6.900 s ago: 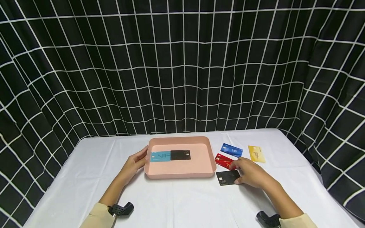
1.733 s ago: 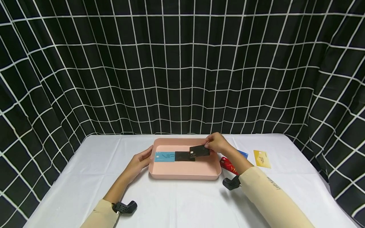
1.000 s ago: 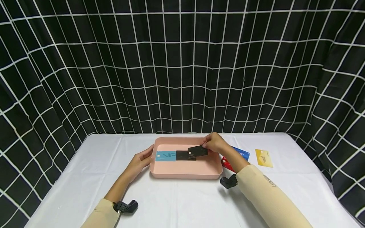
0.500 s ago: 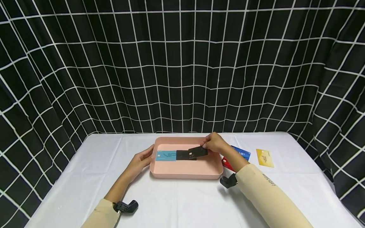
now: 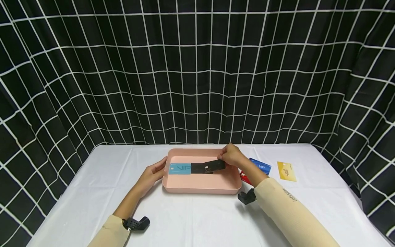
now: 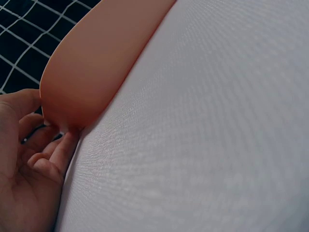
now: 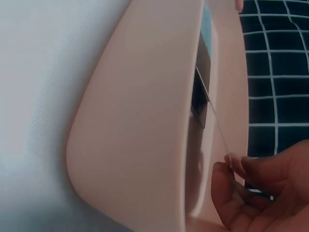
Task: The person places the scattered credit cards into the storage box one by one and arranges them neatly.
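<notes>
A pink tray [image 5: 200,190] stands on the white cloth. My left hand [image 5: 151,175] touches its left wall from outside, fingers relaxed; in the left wrist view the fingertips meet the tray's corner [image 6: 91,63]. Inside, a light blue VIP card [image 5: 180,168] lies beside a black card [image 5: 197,167]. My right hand [image 5: 232,155] reaches over the right rim and pinches a second black card [image 5: 215,166] at its right end. That card slants, its left end over the first black card and hiding part of it. In the right wrist view, thumb and fingertip hold its thin edge [image 7: 220,128].
Right of the tray lie a blue VIP card [image 5: 260,166] and a red card [image 5: 245,178], both partly hidden by my right forearm. A yellow card [image 5: 286,171] lies farther right. A black grid curtain [image 5: 197,75] hangs behind the table.
My right hand has carried the second black card from the cloth on the right into the tray. Lately the card has shifted only slightly in its slant. My left hand keeps its place.
</notes>
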The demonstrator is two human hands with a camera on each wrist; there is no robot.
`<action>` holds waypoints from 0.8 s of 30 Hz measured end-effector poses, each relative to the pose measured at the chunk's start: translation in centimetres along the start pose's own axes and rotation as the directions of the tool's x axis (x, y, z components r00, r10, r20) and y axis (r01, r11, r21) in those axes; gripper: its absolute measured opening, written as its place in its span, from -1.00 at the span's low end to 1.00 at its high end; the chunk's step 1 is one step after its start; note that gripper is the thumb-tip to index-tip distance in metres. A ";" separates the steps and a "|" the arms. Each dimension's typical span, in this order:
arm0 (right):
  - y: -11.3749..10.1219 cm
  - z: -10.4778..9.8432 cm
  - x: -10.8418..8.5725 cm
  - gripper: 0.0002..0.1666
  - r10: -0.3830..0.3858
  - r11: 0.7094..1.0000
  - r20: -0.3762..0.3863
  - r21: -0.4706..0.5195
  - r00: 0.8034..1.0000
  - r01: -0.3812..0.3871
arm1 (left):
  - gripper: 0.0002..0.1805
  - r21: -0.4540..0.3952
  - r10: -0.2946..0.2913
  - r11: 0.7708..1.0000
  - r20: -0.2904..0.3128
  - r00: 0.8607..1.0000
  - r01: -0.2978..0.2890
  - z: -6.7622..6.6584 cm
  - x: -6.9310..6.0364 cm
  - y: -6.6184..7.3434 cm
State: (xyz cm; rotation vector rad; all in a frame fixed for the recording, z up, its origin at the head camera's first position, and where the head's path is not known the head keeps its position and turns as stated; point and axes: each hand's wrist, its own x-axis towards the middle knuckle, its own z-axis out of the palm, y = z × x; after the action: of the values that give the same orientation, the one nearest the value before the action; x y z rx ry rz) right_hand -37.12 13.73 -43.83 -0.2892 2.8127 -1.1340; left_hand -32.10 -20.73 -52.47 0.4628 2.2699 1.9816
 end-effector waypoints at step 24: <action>-0.7 0.2 0.0 -0.85 -0.044 0.965 -0.001 -0.259 0.999 0.042 | -0.35 -0.004 -0.010 1.000 0.000 1.000 0.010 -0.1 -0.2 0.2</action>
State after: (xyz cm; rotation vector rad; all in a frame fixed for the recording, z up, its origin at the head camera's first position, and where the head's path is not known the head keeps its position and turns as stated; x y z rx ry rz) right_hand -36.94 13.10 -43.43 -0.3680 2.9736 -0.7722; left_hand -31.95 -20.83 -52.33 0.4499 2.2638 1.9804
